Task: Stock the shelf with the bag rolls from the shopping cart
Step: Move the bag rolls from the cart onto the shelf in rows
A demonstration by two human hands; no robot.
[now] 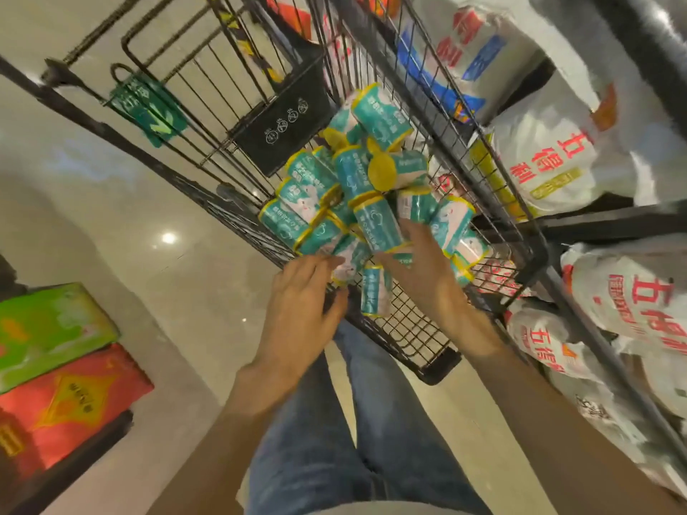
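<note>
1. Hands reach into a black wire shopping cart [416,328]: left hand [301,302] flat, fingers together, touching the near bag rolls [357,195]; right hand [420,265] fingers spread, resting on one roll.
2. Rolls are glossy teal cylinders with yellow ends, piled loosely.
3. Shelf [594,224] at right holds white sacks [550,169]; motion blur smears the print.

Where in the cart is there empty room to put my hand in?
Bare wire floor shows at the near end of the shopping cart, between the left hand and right hand. Farther in, the bag rolls are piled thick.
</note>
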